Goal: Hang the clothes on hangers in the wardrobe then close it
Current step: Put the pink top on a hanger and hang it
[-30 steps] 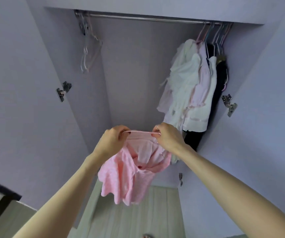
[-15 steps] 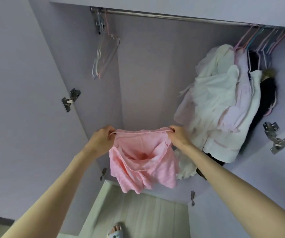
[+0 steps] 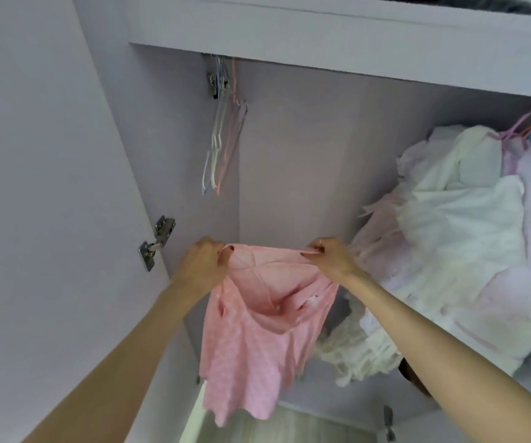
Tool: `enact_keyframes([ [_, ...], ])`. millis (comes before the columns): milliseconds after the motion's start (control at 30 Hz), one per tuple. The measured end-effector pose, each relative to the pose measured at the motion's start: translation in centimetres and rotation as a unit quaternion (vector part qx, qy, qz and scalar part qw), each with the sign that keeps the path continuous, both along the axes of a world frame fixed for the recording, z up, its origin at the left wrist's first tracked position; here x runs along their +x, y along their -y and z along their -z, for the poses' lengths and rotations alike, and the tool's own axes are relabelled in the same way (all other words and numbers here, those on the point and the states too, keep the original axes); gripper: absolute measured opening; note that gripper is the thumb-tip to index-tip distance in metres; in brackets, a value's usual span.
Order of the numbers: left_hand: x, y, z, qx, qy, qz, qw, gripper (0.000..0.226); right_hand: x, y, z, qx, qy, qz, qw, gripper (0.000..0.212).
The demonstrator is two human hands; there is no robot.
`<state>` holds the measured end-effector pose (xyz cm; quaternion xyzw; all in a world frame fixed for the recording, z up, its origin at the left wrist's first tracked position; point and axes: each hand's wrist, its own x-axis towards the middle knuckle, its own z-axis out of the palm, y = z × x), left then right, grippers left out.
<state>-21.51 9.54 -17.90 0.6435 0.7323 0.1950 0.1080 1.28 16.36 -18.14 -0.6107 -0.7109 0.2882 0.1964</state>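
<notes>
Head view, looking up into an open wardrobe [image 3: 296,148] with pale lilac walls.

Held up in front of the opening, a pink garment [image 3: 257,340], stretched by its top edge between two hands and hanging loose below them. Left hand [image 3: 201,260] clenched on the left end of that edge, fingers curled round the cloth. Right hand [image 3: 329,255] pinching the right end, a ring on one finger. Not on a hanger, not inside the wardrobe yet.

Inside, at upper left, a small bunch of empty hangers [image 3: 222,145] in white, pink and pale blue, dangling close to the left wall; rail itself hidden behind the front panel. At right, a crowded bundle of hung clothes [image 3: 456,251], mostly white and pale pink, on pink and teal hanger hooks [image 3: 526,126] at the top right corner. Dark cloth just visible under the bundle, near the right forearm.

On the open left door [image 3: 49,219], a metal hinge [image 3: 157,241]. Another small metal fitting [image 3: 388,422] low at right. Above the hanging space, a top shelf [image 3: 353,49] with something dark and blurred on it.
</notes>
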Motion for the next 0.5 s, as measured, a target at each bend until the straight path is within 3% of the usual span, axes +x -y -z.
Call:
enact_keyframes([
  [100,-0.9,-0.7,0.4,0.005,0.033,-0.004,0.999,0.028,0.6,-1.3,1.8,-0.009,0.100,0.028,0.995,0.024],
  [233,-2.2,-1.4,1.5,0.020,0.058,-0.042,0.997,0.019,0.9,-3.0,2.7,0.002,0.155,0.065,0.986,0.029],
  [300,-2.9,-1.8,1.7,0.031,0.111,-0.096,0.989,0.025,0.9,-3.8,2.5,-0.038,0.110,0.091,0.989,0.027],
  [400,-3.5,-2.5,1.8,0.036,0.208,-0.174,0.962,0.030,-0.1,-4.7,1.9,-0.130,-0.063,0.129,0.981,0.016],
  [500,-3.5,-3.4,1.3,0.047,0.400,-0.224,0.887,0.030,-1.1,-5.8,1.6,-0.164,-0.127,0.124,0.970,0.029],
])
